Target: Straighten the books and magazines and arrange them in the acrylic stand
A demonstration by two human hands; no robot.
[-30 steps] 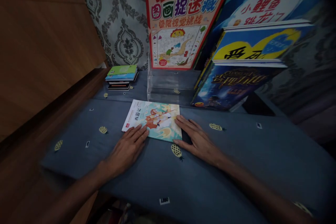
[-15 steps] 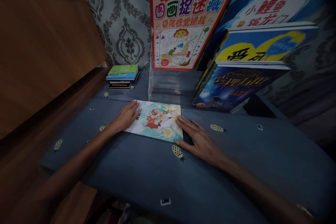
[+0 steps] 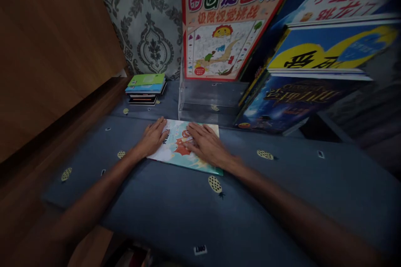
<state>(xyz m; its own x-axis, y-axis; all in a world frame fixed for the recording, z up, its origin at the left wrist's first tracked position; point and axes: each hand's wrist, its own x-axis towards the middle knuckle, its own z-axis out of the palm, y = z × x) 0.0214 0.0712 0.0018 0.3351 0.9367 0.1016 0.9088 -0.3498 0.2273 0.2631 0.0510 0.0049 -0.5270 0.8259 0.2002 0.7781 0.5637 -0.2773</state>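
A thin picture book (image 3: 175,159) with a white and teal cover lies flat on the dark blue tablecloth (image 3: 150,208). My left hand (image 3: 154,137) rests on its left end, fingers stretched out and pointing away from me. Across the middle and right of the cover lies my right hand (image 3: 206,144), palm down with its fingers extended. It hides much of the cover picture; an orange-red shape shows beside its fingertips. Neither hand grips anything.
Behind the book stands a clear plastic rack (image 3: 206,100) with a red-bordered book (image 3: 225,41) upright in it. To the right, a blue book (image 3: 291,100) and several others lean in tiers. A small stack of books (image 3: 145,85) sits at the back left, near a wooden cabinet (image 3: 56,58).
My right hand has moved left, from the book's right edge onto its cover. My left hand stays on the left end. The camera view has shifted slightly closer.
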